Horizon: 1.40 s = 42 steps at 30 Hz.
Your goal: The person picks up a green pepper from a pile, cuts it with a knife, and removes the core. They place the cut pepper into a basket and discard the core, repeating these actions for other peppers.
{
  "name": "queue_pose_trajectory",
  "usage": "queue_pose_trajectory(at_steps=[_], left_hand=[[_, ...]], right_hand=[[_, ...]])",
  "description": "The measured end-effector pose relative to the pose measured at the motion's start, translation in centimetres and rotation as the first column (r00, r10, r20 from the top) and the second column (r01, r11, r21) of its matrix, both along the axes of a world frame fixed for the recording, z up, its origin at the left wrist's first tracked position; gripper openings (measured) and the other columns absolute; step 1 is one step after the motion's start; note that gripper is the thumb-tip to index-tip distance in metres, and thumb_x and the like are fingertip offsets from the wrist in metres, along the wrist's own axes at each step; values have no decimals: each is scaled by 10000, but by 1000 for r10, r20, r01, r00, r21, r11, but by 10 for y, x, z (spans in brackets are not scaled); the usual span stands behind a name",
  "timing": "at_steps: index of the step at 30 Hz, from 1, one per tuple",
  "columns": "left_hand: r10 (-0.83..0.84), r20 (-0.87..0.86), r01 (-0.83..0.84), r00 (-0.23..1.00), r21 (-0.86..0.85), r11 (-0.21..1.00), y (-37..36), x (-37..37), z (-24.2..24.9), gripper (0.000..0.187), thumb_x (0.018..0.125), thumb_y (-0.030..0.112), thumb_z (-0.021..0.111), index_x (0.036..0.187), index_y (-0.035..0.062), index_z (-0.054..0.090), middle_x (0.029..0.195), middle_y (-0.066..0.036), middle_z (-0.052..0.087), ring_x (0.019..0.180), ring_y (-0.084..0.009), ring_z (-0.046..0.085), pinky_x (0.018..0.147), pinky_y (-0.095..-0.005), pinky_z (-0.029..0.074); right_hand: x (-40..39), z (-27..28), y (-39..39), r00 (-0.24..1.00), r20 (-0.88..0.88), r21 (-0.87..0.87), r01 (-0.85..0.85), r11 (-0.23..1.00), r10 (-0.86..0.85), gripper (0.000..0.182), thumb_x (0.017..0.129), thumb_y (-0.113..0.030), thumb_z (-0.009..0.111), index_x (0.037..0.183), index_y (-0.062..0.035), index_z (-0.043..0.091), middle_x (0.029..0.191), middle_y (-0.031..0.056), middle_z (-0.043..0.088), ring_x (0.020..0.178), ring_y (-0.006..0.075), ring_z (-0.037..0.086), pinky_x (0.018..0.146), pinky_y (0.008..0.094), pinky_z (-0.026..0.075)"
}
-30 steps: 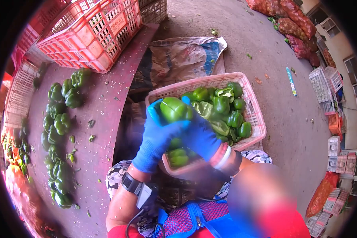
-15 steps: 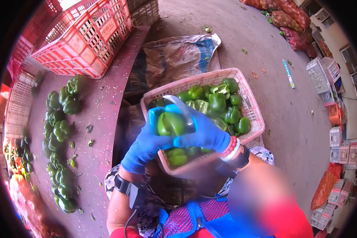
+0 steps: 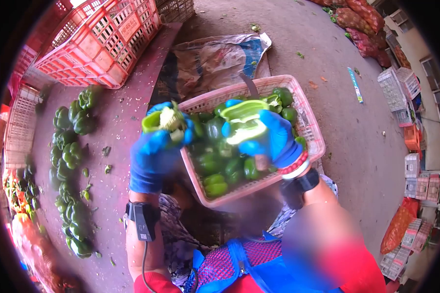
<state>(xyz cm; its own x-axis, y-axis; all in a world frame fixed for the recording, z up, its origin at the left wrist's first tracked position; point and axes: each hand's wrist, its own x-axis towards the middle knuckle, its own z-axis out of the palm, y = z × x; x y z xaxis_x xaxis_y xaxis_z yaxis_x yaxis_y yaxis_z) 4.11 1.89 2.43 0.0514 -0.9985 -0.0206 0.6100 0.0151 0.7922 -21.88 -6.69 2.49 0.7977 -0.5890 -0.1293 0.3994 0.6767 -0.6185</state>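
My left hand, in a blue glove, is closed around a green bell pepper half with its pale seed core showing. Over the crate, my right hand grips the other pepper half, its hollow inside turned up and blurred. A knife is also held in the right hand; its dark blade points away from me and a brownish handle end shows below the palm. Beneath both hands, the pink plastic crate holds many whole green peppers.
On the left, a row of green peppers lies on a reddish surface with seeds and scraps. A large red crate stands beyond it. A crumpled sack lies behind my crate. Stacked crates and filled net sacks line the right.
The whole pepper between my hands is now in two halves. My hands have moved apart, the left going left and the right staying over the crate with the knife.
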Motion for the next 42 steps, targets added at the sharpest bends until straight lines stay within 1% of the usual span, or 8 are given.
queue_pose_trajectory(at_steps=[5,8,13,23,28,33,36,42], left_hand=[[-5,-509,77,861,122,990,-5,0,5,524,962,342,665,1312,-28,545,1250,-182,635,1195,-331,595,1121,-498,422],[237,573,-159,784,-184,970,-8,-12,-56,361,1008,245,573,1283,11,569,1239,-133,644,1160,-245,609,1037,-424,488],[155,144,-189,977,259,947,-9,-50,-24,596,879,-35,572,1434,106,408,1229,-108,583,1100,-193,596,934,-317,533],[57,995,39,-87,-54,998,6,-39,-6,403,747,330,769,969,52,578,718,-204,606,701,-413,634,618,-456,503],[61,998,138,23,-64,988,8,-29,8,296,782,311,750,826,62,598,671,-124,625,588,-330,607,569,-381,486],[72,502,-168,862,148,975,5,-24,-1,163,940,186,687,967,29,650,803,36,633,732,-44,550,652,-222,460],[480,605,-530,635,-111,841,-13,-25,-15,139,986,252,660,973,127,601,705,56,569,455,-15,417,394,-188,318],[630,237,-662,740,91,744,0,12,22,255,1007,209,604,1215,67,569,851,-41,602,677,-143,614,607,-273,519]], right_hand=[[18,-11,17,595,-721,-556,-193,808,-354,556,960,-324,676,1420,-61,509,852,-4,664,678,74,625,563,224,488],[42,9,38,703,-700,-253,-77,964,-127,445,954,-417,673,1198,-52,598,760,5,627,587,91,592,525,252,480],[56,-12,48,807,-546,-200,134,971,-224,294,959,-334,666,1042,-56,616,733,10,617,562,94,583,514,266,482],[28,3,39,530,-520,-851,-251,462,-670,341,819,-288,728,1023,-27,645,815,188,697,755,364,694,692,423,540],[21,11,30,633,-664,-595,-125,794,-397,272,865,-284,715,963,-33,679,697,79,667,589,195,647,567,335,508],[30,20,36,735,-671,-177,-30,984,-98,233,891,-264,704,891,-39,642,621,8,575,477,96,531,453,264,428],[44,11,50,747,-654,-170,6,985,-117,220,891,-253,692,880,-42,631,625,12,576,488,103,535,466,268,435],[51,-25,19,467,-421,-899,-99,428,-777,341,814,-279,780,1019,-42,644,987,197,681,904,368,664,797,421,516]])
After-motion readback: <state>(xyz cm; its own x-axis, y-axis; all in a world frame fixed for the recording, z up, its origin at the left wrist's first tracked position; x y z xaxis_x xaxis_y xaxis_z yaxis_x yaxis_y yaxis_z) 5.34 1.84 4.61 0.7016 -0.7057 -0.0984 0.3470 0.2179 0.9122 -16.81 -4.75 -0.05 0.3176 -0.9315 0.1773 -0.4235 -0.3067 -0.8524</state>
